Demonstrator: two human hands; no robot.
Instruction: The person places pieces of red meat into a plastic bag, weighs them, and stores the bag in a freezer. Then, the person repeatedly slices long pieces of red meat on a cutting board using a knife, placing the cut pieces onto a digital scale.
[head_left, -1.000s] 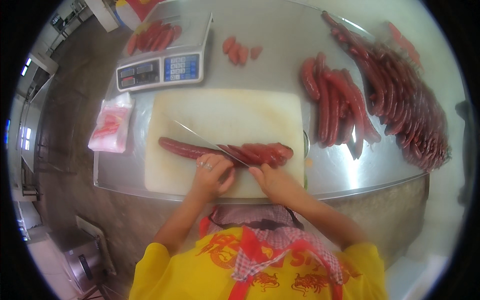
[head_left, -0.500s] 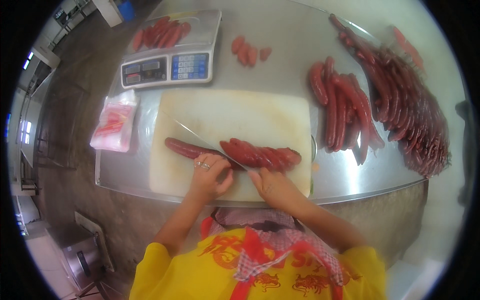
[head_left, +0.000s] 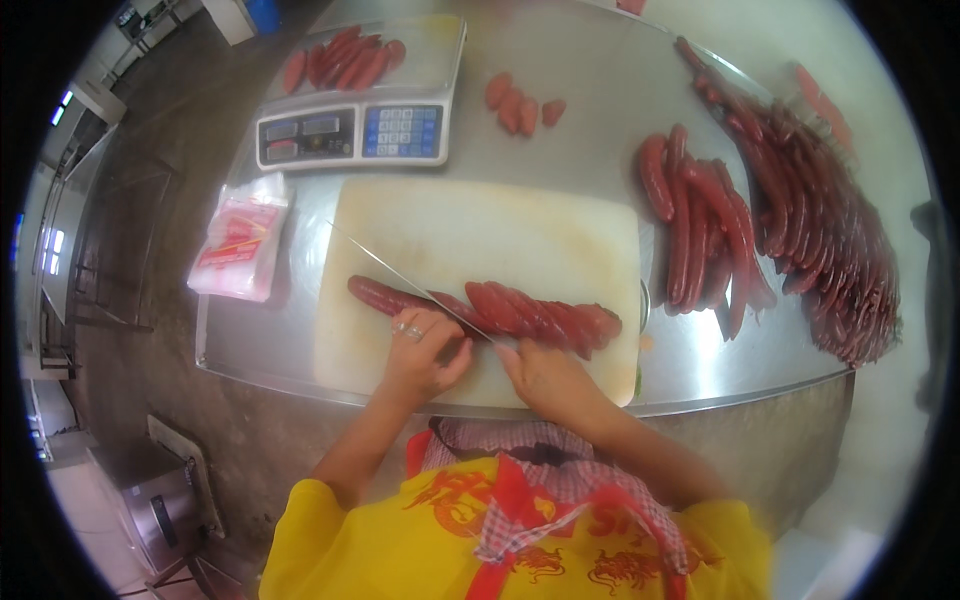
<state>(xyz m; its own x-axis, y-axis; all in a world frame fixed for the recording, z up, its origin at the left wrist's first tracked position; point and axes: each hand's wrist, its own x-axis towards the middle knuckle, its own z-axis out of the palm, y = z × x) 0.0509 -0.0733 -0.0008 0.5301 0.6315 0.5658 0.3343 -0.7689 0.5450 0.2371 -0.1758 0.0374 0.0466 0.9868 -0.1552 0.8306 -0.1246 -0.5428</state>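
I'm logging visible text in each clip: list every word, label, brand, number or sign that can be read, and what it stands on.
Wording isn't copied here; only its place is given.
Shirt: large red lettering, partly covered.
Scale: small marks on the blue keypad; the displays are too blurred to read.
Plastic bags: red print, too blurred to read.

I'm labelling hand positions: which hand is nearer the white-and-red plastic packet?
Left: the left hand is right of the packet and lower in view; the right hand is farther right.
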